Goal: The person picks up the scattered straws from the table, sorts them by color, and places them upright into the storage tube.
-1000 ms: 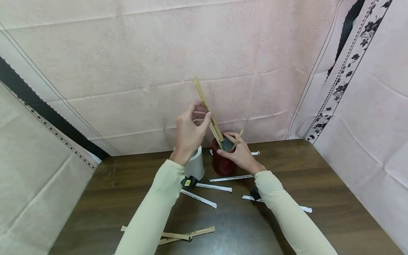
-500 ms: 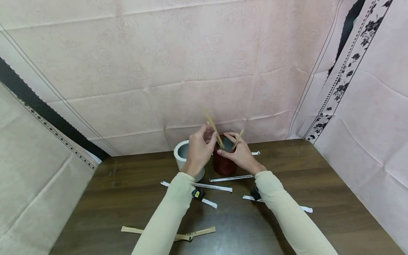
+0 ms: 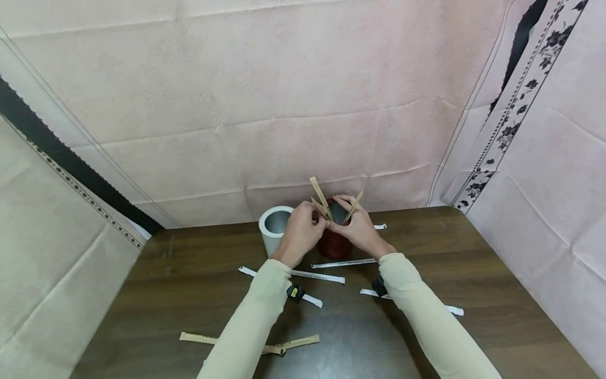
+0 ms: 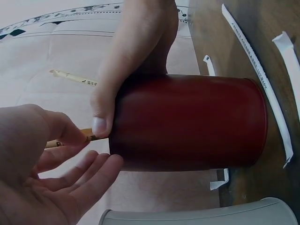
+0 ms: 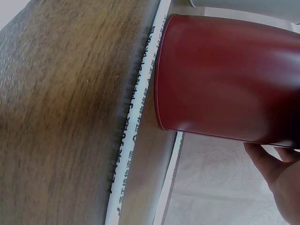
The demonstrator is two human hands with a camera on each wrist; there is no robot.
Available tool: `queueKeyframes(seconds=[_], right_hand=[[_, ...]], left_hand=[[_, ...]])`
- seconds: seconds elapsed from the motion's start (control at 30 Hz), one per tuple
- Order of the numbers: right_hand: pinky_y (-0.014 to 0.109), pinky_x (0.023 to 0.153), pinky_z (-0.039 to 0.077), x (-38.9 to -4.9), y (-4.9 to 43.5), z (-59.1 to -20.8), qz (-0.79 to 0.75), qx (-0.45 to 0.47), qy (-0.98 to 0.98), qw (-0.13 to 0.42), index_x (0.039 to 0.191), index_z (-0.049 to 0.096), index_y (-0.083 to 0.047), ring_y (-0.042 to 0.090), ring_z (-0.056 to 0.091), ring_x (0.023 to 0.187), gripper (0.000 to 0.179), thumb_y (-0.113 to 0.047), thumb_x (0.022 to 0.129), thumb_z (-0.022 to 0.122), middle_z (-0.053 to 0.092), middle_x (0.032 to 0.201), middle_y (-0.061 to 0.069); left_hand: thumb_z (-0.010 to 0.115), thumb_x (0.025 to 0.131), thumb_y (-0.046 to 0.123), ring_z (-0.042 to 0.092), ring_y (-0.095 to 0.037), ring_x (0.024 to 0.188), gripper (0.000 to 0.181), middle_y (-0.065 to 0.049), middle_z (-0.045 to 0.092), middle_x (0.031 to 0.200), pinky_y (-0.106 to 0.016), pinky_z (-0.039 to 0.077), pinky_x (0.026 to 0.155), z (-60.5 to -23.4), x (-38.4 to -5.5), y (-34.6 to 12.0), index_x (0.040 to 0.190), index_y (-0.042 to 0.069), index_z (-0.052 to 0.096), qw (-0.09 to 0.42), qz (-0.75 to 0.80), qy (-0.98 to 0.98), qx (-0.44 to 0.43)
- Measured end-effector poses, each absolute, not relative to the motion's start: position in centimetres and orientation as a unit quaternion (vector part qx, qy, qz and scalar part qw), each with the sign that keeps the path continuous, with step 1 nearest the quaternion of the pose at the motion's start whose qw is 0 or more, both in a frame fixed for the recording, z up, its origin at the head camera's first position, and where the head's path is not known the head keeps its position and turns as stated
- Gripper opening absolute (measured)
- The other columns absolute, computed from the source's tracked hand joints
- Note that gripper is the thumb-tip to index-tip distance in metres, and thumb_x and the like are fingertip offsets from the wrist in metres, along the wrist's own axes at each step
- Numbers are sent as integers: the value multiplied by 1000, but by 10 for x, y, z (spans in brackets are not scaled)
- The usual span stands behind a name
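Note:
A dark red cylindrical cup (image 3: 335, 246) stands upright at the table's back. My right hand (image 3: 359, 227) grips its rim, thumb at the near side and fingers at the far side. My left hand (image 3: 303, 230) is at the rim's left, thumb and forefinger pinching a tan paper-wrapped straw (image 4: 54, 144), its other fingers spread beside the cup. In the head view another tan straw (image 3: 321, 193) sticks up from the cup, leaning left, and a further tan straw (image 3: 354, 205) leans right by the right hand. Their lower ends are hidden inside.
A white cylindrical cup (image 3: 271, 243) stands just left of the red one. White paper-wrapped straws (image 3: 319, 276) lie scattered before the cups, one (image 3: 455, 311) partly under the right forearm. Several tan straws (image 3: 298, 342) lie crossed near the front. A pale cloth (image 3: 227, 105) hangs behind the table.
My left hand has come down and slightly right to the red cup's rim, lowering the tan straw. The right hand has kept its hold on the cup.

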State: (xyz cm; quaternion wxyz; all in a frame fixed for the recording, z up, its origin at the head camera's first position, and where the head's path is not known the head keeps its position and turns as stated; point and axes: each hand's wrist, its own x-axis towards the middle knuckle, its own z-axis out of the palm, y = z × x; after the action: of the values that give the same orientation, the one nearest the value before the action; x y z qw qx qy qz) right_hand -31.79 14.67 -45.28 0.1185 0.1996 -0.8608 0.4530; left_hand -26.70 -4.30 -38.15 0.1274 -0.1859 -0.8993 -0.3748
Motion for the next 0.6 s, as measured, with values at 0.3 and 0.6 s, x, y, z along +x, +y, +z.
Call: queueKeyframes(seconds=[0.3,0.6], right_hand=[[57,117,37,-320,138,-456,457,211,-856,118,157,51,-8,32,42,147,82,-43,90,82,45,157,4],[57,117,37,-322,147,-452,458,211,-854,128,155,52,-7,33,43,145,81,-43,89,83,46,155,7]], left_hand=[[56,101,2,61,-18,80,28,-10,72,106,-29,51,67,-364,-249,-69,122,-1,74,90,-365,-909,-179],[63,105,13,71,-18,89,17,-3,77,100,-35,57,75,-322,-225,-123,114,11,77,49,-366,-901,-228]])
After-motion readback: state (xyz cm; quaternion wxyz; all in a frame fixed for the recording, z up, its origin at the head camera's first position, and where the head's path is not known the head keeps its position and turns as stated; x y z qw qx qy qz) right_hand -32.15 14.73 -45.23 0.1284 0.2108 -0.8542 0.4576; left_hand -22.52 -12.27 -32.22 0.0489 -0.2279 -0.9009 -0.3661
